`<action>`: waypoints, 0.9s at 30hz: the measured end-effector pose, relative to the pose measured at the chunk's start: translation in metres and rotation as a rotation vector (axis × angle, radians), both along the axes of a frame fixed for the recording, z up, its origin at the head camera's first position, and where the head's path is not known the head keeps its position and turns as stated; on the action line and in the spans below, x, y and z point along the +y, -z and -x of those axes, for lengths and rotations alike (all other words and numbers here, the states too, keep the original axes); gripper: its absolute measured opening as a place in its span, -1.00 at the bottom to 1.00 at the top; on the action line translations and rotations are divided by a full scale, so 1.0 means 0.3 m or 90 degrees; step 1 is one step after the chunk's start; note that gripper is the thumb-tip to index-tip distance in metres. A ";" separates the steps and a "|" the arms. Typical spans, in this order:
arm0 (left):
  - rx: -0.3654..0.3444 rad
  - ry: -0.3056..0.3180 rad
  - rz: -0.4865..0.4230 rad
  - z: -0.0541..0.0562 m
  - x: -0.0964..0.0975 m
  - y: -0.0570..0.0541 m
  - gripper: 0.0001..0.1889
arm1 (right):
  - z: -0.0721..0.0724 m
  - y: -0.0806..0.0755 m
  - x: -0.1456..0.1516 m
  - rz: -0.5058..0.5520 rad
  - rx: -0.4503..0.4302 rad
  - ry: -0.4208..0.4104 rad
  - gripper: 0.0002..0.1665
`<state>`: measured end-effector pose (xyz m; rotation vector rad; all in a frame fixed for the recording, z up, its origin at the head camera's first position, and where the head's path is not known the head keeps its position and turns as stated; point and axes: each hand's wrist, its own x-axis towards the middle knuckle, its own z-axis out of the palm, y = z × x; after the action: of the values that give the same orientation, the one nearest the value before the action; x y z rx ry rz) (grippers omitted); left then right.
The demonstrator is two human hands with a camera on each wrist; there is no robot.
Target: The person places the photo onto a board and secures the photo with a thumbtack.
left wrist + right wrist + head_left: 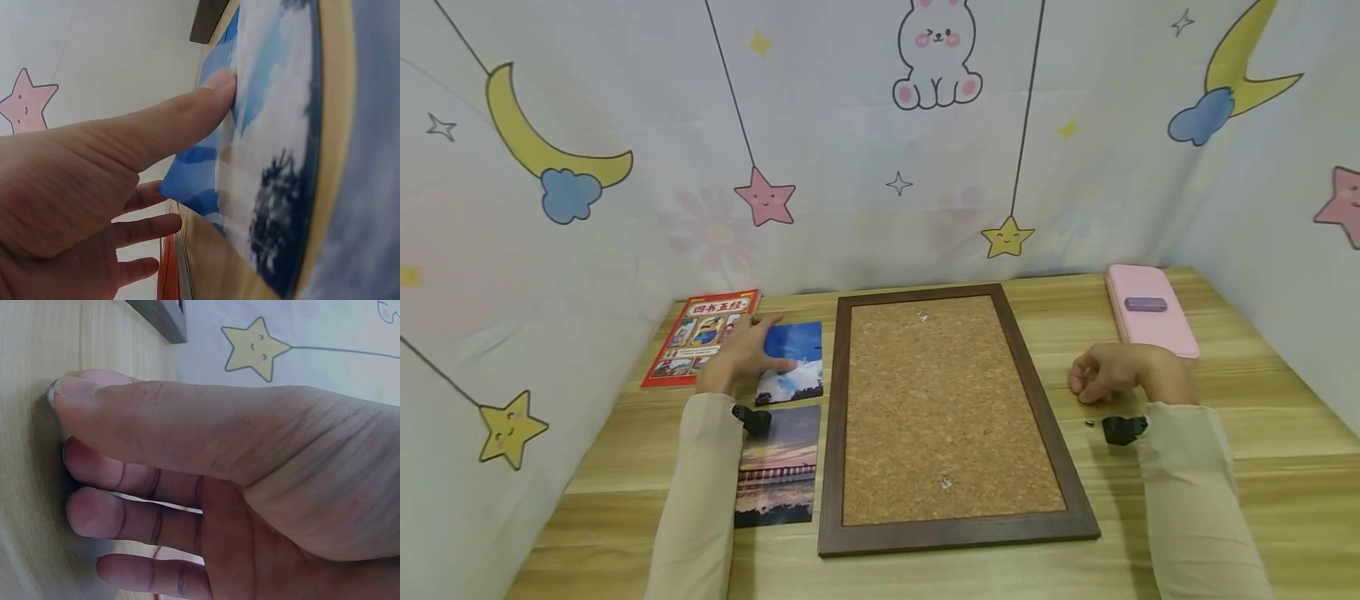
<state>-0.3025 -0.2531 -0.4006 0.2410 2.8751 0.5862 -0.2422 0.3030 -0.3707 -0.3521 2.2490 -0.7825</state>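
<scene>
My left hand (747,350) pinches the edge of a photo of blue sky and clouds (797,346). In the left wrist view, the thumb lies on the printed face of this photo (256,94) and one corner bends up off the table. Below it lies a sunset pier photo (778,492), partly under the left wrist. My right hand (1116,371) rests low at the table, right of a framed cork board (951,408). Its fingers are curled, thumb (150,419) against the index finger; whether something small sits between the tips cannot be told. A tiny metallic piece (1089,423) lies near that hand.
Two small shiny pieces, one near the top (922,317) and another near the bottom (946,482), sit on the cork. A red illustrated book (681,367) lies behind the left hand. Beyond the right hand is a pink case (1157,329). A printed curtain (850,233) hangs behind the table.
</scene>
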 end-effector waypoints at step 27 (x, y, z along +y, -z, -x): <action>0.052 -0.024 0.031 0.017 -0.010 0.014 0.15 | 0.007 0.007 -0.003 0.016 -0.018 0.003 -0.87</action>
<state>-0.3077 -0.2560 -0.4048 0.2073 2.9742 0.5236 -0.2443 0.3021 -0.3728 -0.3463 2.2157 -0.8135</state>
